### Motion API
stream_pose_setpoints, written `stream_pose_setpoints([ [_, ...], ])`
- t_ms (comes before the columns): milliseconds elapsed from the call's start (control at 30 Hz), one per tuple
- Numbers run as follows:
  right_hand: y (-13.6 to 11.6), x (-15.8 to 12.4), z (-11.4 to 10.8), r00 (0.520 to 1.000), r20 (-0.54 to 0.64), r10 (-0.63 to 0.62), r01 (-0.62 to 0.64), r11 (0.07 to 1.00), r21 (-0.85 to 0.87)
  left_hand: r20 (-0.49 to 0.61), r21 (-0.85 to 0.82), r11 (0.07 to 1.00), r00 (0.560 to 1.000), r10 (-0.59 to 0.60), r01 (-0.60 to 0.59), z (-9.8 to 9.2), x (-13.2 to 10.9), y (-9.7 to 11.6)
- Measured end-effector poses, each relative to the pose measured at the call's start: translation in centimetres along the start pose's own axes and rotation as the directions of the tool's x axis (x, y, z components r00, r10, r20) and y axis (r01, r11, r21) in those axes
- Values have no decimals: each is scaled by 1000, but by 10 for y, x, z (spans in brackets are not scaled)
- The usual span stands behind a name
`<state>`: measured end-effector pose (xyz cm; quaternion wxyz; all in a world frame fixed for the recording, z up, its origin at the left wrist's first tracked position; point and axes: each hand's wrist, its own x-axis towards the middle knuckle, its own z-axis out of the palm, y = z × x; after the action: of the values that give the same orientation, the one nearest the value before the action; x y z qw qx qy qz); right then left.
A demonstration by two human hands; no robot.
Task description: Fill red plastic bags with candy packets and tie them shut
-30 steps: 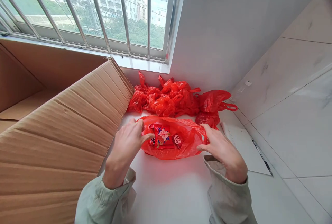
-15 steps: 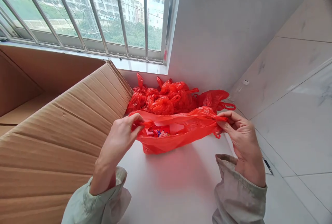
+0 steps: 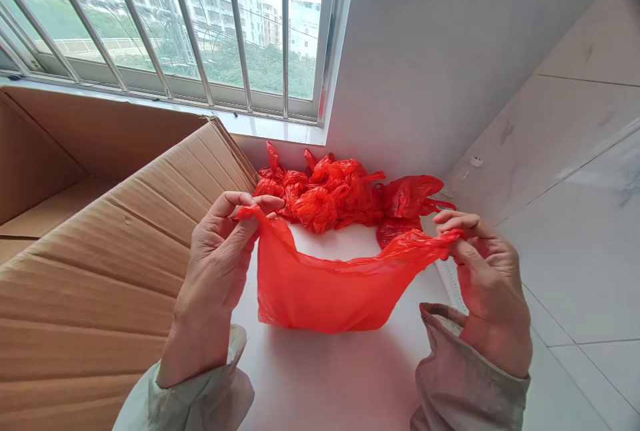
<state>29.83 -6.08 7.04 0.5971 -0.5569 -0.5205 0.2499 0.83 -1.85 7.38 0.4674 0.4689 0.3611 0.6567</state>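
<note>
A red plastic bag (image 3: 325, 294) is stretched between my two hands just over the white surface, its top edge sagging in the middle. My left hand (image 3: 225, 244) pinches one handle at the bag's upper left corner. At the opposite end, my right hand (image 3: 483, 264) grips the other handle, which is twisted and bunched at the fingertips. What the bag contains is hidden behind its front side. Behind it lies a pile of knotted red plastic bags (image 3: 320, 194) against the wall.
An open cardboard box (image 3: 125, 258) takes up the left side, its near wall slanting beside my left hand. A barred window (image 3: 200, 38) is at the back left. Pale marbled tiles (image 3: 575, 231) cover the right side. The white table surface (image 3: 300, 378) lies under the bag.
Both hands have moved slightly outward, pulling the bag's handles apart and tilting it toward me. The opening with the printed item inside no longer shows; the bag's front side now faces me.
</note>
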Motion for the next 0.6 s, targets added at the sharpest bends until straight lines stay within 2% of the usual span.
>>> stream_pose_setpoints([
  [33,1,0,-1,996,73,50,-47,998,-37,38,34,999,999,-1,0,-3,1,0],
  [100,3,2,-3,960,253,121,-94,989,-115,193,204,979,980,-51,11,-14,2,0],
  [200,5,4,-5,879,461,123,-16,973,-229,445,544,835,873,-201,-85,-37,1,3],
  [267,5,4,-5,859,501,107,16,972,-235,531,634,748,813,-238,-195,-53,-2,5],
  [333,5,5,-3,887,446,118,-30,980,-199,585,633,729,779,-227,-262,-64,-4,5],
  [400,7,6,-2,922,360,141,-91,984,-154,605,626,728,763,-227,-280,-70,-4,1],
  [467,10,8,-1,924,346,162,-124,984,-130,609,644,704,757,-236,-299,-70,-2,-4],
  [500,12,9,0,906,385,178,-134,981,-139,607,663,684,754,-253,-304,-68,0,-7],
  [600,13,12,2,803,547,238,-110,960,-257,589,730,622,721,-363,-283,-57,2,-10],
])
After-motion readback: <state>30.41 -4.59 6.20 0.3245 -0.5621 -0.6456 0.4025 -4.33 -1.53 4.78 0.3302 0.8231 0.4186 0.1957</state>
